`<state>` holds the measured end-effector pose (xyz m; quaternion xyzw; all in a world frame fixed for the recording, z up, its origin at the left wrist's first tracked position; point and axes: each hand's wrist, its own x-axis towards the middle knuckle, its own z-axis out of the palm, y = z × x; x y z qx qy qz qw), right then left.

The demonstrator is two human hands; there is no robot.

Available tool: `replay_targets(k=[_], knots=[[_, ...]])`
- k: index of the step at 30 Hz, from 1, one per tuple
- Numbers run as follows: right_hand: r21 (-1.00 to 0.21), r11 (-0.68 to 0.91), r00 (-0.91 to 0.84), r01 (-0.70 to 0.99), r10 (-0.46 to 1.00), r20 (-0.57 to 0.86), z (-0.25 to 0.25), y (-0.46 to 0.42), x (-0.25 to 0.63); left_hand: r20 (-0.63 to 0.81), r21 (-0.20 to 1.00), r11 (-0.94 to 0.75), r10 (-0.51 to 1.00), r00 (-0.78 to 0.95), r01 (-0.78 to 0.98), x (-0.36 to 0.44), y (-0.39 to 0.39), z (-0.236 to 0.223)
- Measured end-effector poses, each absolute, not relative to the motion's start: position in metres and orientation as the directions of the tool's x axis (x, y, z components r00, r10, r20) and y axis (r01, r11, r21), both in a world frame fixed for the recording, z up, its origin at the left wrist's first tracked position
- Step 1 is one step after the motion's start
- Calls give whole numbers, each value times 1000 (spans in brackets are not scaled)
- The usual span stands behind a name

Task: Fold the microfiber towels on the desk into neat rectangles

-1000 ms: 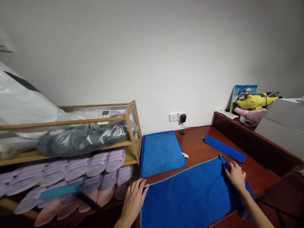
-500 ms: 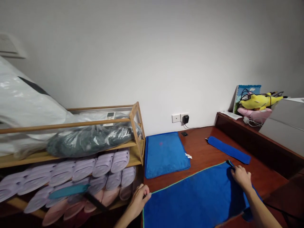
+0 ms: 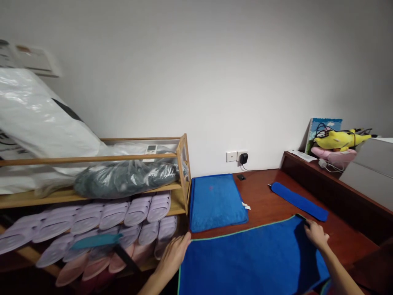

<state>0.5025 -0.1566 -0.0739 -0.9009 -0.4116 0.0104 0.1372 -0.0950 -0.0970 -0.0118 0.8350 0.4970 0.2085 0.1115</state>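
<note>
A blue cloth with a green edge [image 3: 245, 262] is spread over the near part of the brown table. My left hand [image 3: 176, 254] is at its far left corner, fingers closed on the edge. At the far right corner my right hand [image 3: 317, 234] pinches the cloth, and a dark shadow falls beside it. Just beyond the cloth lies a folded blue cloth [image 3: 217, 203] with a white tag on its right side. A narrow rolled or folded blue strip [image 3: 299, 201] rests on the table past my right hand.
On the left stands a wooden shoe rack [image 3: 184, 176] with several lilac slippers [image 3: 115, 213] and plastic-wrapped bundles. A black plug [image 3: 244, 158] sits in the wall socket. At right, a raised ledge [image 3: 325, 192] carries a yellow plush toy [image 3: 337, 140] and white boxes [image 3: 368, 164].
The view has shifted slightly left. My left hand has moved up to the cloth's corner and turned its back upward. The cloth's far edge lies straighter, and its right side looks more spread.
</note>
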Motion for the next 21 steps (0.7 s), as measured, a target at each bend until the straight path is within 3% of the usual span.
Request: replay_targets(k=[3,7,13,21], knots=[[-320,-610,667,725,738,104,-60,-148,513,319,208,-552,819,477,808,-96,-88,-1],[-391,-545,638,742,753,162,-39,-142,527,349,58,-529,806,479,847,-94,-71,20],[-431,-475,607,767,753,251,-33,-138,537,358,-112,-468,804,475,876,-90,-47,34],[-400,-439,567,805,767,299,-54,-112,525,367,-250,-386,811,456,888,-65,-19,33]])
